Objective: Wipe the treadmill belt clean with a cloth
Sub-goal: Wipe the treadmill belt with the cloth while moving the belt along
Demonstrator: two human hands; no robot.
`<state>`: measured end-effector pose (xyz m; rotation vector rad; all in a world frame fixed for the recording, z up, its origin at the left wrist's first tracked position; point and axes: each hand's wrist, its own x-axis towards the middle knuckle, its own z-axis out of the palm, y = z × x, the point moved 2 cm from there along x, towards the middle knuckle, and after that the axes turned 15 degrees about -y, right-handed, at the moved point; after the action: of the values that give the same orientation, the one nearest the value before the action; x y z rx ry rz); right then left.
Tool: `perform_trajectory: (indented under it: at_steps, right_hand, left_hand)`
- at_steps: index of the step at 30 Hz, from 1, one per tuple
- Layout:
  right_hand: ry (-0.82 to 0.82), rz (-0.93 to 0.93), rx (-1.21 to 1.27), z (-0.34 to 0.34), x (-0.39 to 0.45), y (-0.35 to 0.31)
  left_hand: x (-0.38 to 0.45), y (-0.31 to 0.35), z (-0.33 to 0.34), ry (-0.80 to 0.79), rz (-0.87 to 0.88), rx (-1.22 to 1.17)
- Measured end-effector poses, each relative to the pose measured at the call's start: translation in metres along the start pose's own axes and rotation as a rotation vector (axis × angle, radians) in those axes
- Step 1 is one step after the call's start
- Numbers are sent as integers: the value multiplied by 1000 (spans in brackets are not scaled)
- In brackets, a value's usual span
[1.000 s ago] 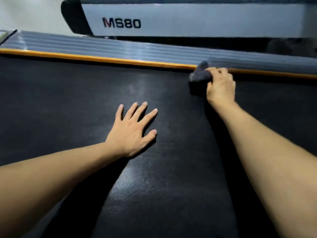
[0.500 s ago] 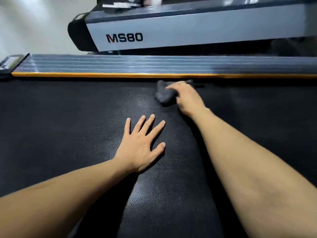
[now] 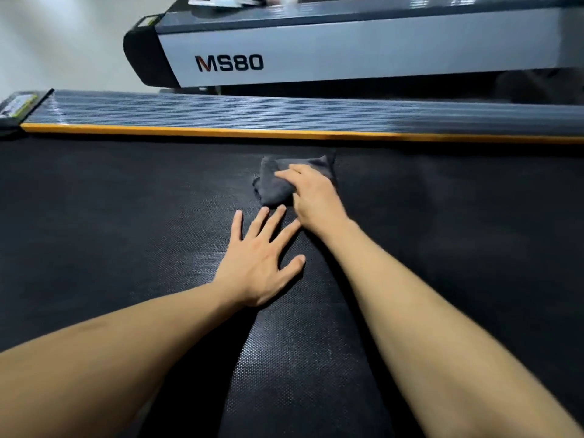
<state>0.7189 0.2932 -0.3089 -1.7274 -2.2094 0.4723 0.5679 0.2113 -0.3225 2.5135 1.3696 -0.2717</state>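
Right hand (image 3: 311, 197) lies on top of a bunched dark grey cloth (image 3: 273, 188), pressing it flat onto the black treadmill belt (image 3: 126, 222); fingers reach forward over the cloth and look fairly straight, but motion blur hides whether the thumb curls under an edge, so the exact hold cannot be told. Cloth sits on the far half of the belt, near the orange strip (image 3: 221, 131) that edges it but apart from it, a dark band of belt between them. One corner of the cloth pokes out past the right hand on the far right side. Left hand (image 3: 262, 263) is flat on the belt, palm down, fingers spread wide, thumb out to the right, holding nothing. Its fingertips (image 3: 236, 214) point toward the cloth and stop just short of it; the index finger runs close beside the right wrist. Both bare forearms come in from the bottom edge. Belt surface has a fine dotted texture, shiny between the arms. Beyond the orange strip runs a grey ribbed side rail (image 3: 284, 113), with a black end cap (image 3: 19, 105) carrying a yellowish label at far left. Behind it stands a second machine (image 3: 379, 55) with a grey side panel marked MS80 and a black rounded end. Pale wall (image 3: 63, 36) at upper left.
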Motion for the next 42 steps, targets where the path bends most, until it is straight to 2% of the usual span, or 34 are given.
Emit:
perform_trajectory:
  at_steps: [2,7,12,14,18,20,22,24,27,30,32,35,37,39,42]
  right_hand:
    - [-28,15,-5,-15,-13,24]
    - [147,321,-4,-64,-76,122]
    - [224,467,81,-62,-74,110]
    - [195,386,132,-40,-60,73]
    - [17,77,93,19,-33,-31]
    - [-54,10,68,21,-28,-44]
    - [-89,9,38,8,-37,-22]
    - [-48,132,51,-13,-59,20]
    - [84,427,73,-50,-104,82]
    - [124,593,102,-58,-116,90]
    - [119,529,115,-36,-104,53]
    - [1,237,75,17,-83,-34]
    - [-79,97,68,30,-79,-67]
    - [-132,70,27,21,-83,-51]
    - [-37,237,44,-14,-119,13]
  left_hand:
    - [-3,-2,0,-2,-1,-10]
    - [-2,0,2,19,-4,-34]
    - [-24,-3,1,72,22,-89]
    - [-48,-12,7,63,42,-89]
    - [-97,-18,18,55,-11,-105]
    - [-110,-16,23,36,-17,-103]
    - [-113,-15,25,22,-27,-96]
    - [-113,-14,26,37,-54,-92]
    - [-111,-12,28,38,-46,-91]
    - [-110,-13,28,35,-56,-99]
    - [-110,-11,26,27,-57,-94]
    - [-112,-13,24,35,-63,-104]
    - [-111,-13,24,23,-45,-100]
    - [-111,-16,26,14,-38,-97]
    - [-111,-17,26,32,-43,-103]
